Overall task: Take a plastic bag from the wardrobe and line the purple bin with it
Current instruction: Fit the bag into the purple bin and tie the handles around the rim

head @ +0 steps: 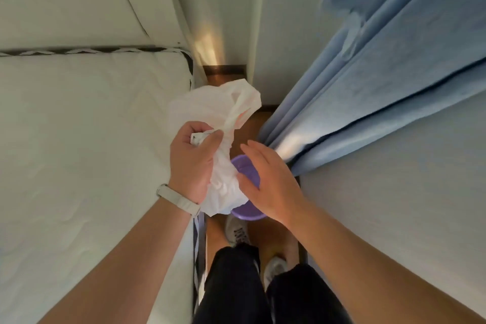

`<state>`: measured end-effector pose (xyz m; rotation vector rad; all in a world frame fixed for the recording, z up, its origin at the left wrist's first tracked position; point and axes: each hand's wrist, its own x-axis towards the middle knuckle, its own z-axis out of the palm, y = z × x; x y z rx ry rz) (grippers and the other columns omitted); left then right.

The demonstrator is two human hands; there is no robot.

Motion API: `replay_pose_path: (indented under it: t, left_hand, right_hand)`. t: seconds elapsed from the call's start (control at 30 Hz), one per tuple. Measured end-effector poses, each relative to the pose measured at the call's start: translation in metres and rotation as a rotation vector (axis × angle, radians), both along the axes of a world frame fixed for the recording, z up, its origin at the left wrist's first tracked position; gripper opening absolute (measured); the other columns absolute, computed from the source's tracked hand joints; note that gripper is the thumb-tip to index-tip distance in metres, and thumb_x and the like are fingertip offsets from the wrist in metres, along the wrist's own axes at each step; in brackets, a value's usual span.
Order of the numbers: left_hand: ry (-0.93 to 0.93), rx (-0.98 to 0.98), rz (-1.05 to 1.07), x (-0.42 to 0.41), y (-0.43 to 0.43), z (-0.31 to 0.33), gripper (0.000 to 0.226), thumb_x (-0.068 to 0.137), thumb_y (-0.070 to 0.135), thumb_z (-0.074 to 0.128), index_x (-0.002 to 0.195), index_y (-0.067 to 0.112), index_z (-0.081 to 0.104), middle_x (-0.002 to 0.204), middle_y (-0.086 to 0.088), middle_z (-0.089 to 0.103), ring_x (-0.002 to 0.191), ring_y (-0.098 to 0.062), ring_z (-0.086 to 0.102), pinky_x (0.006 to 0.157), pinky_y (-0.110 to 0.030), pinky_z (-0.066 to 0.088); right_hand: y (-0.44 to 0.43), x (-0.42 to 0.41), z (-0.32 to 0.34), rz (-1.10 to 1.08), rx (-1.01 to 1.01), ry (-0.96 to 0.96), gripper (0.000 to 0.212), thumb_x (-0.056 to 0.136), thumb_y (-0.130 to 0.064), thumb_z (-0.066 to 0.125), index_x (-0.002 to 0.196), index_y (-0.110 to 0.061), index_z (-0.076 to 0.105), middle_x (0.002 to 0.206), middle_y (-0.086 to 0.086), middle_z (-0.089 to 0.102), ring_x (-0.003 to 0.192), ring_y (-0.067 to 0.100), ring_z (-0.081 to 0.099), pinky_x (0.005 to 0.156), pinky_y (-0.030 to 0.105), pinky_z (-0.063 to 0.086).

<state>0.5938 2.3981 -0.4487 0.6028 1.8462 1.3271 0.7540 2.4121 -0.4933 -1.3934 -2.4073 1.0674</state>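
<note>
Left hand (190, 163) fingers grip the crumpled bag (218, 123) above the bin (247, 168); right hand (268, 181), at 3 o'clock, fingers spread and empty

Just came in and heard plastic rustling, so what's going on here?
A person stands in the narrow gap between a bed and a blue curtain, looking down at a purple bin on the floor by their feet. Their left hand grips a crumpled white plastic bag, bunched in its fingers, above the bin. The right hand is open and reaching toward the bag's lower part. The bag is not yet spread over the bin, so the lining isn't done.
</note>
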Motion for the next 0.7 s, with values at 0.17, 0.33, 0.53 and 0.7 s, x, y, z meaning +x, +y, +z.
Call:
replay_pose_path:
  t: [0.17, 0.33, 0.53, 0.7]
  left_hand:
    - [-0.221, 0.114, 0.028, 0.028, -0.006, -0.073, 0.012, 0.075, 0.015, 0.069, 0.08, 0.015, 0.058, 0.074, -0.004, 0.063, 0.068, -0.024, 0.063, 0.064, -0.04, 0.055]
    - [-0.35, 0.282, -0.061, 0.068, 0.002, -0.131, 0.012, 0.078, 0.007, 0.066, 0.076, 0.015, 0.058, 0.081, -0.017, 0.059, 0.076, -0.034, 0.059, 0.068, -0.042, 0.049]
    - [-0.386, 0.389, -0.207, 0.099, 0.024, -0.196, 0.018, 0.079, 0.0, 0.063, 0.074, 0.015, 0.053, 0.067, -0.004, 0.057, 0.063, -0.02, 0.056, 0.061, -0.032, 0.047]
    - [-0.421, 0.425, -0.313, 0.108, 0.023, -0.228, 0.016, 0.075, 0.002, 0.062, 0.073, 0.014, 0.053, 0.069, -0.007, 0.055, 0.063, -0.02, 0.055, 0.061, -0.034, 0.046]
  right_hand:
    - [-0.009, 0.01, -0.086, -0.011, 0.009, 0.223, 0.052, 0.093, -0.052, 0.046, 0.135, -0.021, 0.049, 0.139, -0.004, 0.053, 0.129, 0.012, 0.046, 0.108, 0.041, 0.041]
    - [-0.007, 0.032, -0.164, -0.151, 0.101, 0.448, 0.047, 0.094, -0.034, 0.06, 0.135, -0.014, 0.051, 0.135, 0.001, 0.054, 0.127, 0.016, 0.048, 0.102, 0.042, 0.044]
    - [0.003, 0.047, -0.234, -0.237, 0.194, 0.582, 0.054, 0.088, -0.035, 0.052, 0.137, -0.013, 0.048, 0.136, 0.006, 0.051, 0.128, 0.021, 0.047, 0.105, 0.035, 0.043]
    - [0.003, 0.054, -0.282, -0.27, 0.298, 0.653, 0.043, 0.086, -0.025, 0.057, 0.126, -0.01, 0.056, 0.121, 0.002, 0.059, 0.114, 0.021, 0.055, 0.094, 0.044, 0.047]
